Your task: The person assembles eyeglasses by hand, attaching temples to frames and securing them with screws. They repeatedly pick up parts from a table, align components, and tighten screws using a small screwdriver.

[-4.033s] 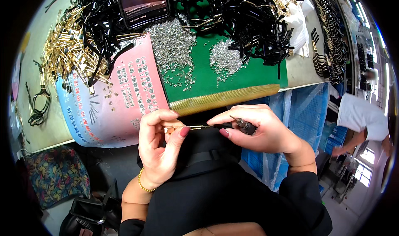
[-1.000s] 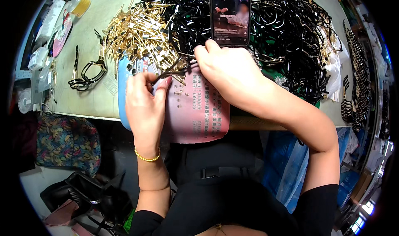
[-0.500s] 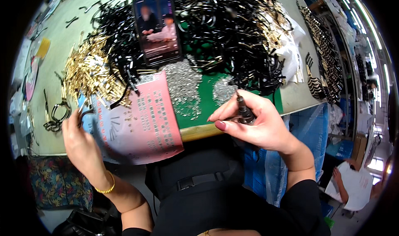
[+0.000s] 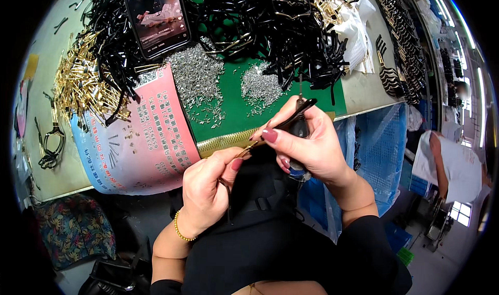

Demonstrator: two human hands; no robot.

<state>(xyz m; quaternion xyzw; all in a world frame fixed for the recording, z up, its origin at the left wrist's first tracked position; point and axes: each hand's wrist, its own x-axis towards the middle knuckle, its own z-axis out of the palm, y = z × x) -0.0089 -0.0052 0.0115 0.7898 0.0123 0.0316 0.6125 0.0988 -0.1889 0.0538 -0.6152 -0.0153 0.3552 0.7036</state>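
My left hand (image 4: 205,183) pinches a slim gold-and-black eyeglass temple (image 4: 249,149) between thumb and fingers, just in front of the table edge. A thin dark end hangs below that hand. Close by on the right, my right hand (image 4: 325,152) is closed round a dark-handled screwdriver (image 4: 299,128), its thin shaft pointing away from me. A black curved temple tip (image 4: 306,106) crosses the screwdriver at the same fingers; whether it joins the gold piece is hidden. Beyond my hands, tiny silver metal parts lie in a larger heap (image 4: 195,77) and a smaller heap (image 4: 262,84) on the green mat (image 4: 234,116).
A phone playing video (image 4: 161,22) leans on piled black temples (image 4: 234,14). Gold temples (image 4: 83,79) lie left, beside a pink-and-blue printed sheet (image 4: 140,144) overhanging the edge. Bundled temples (image 4: 390,77) line the right. Blue plastic sheeting (image 4: 379,155) hangs below; another person (image 4: 442,165) is far right.
My left hand has come from the gold pile to the middle, beside my right hand. The right hand still holds the screwdriver, now with the black temple tip across it. The view has shifted.
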